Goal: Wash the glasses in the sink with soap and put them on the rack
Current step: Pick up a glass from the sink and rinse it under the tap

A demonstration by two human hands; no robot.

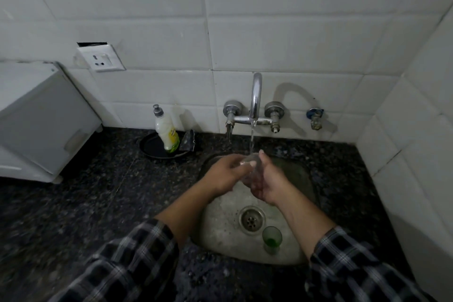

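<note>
A clear glass (250, 164) is held over the steel sink (220, 233), under water running from the tap (255, 98). My left hand (225, 174) grips it from the left, fingers curled on its rim. My right hand (266, 180) wraps it from the right, thumb up by the rim. A second glass (271, 240) with green at its bottom stands upright in the sink near the drain (252, 220). The soap bottle (166, 132) stands in a dark dish on the counter, left of the tap.
The dark dish (152, 148) also holds a crumpled dark packet (187, 141). A white appliance (41, 125) sits on the speckled dark counter (85, 203) at the left. A wall socket (103, 59) hangs above. A small valve (315, 117) sticks out right of the tap. Tiled walls close the back and right.
</note>
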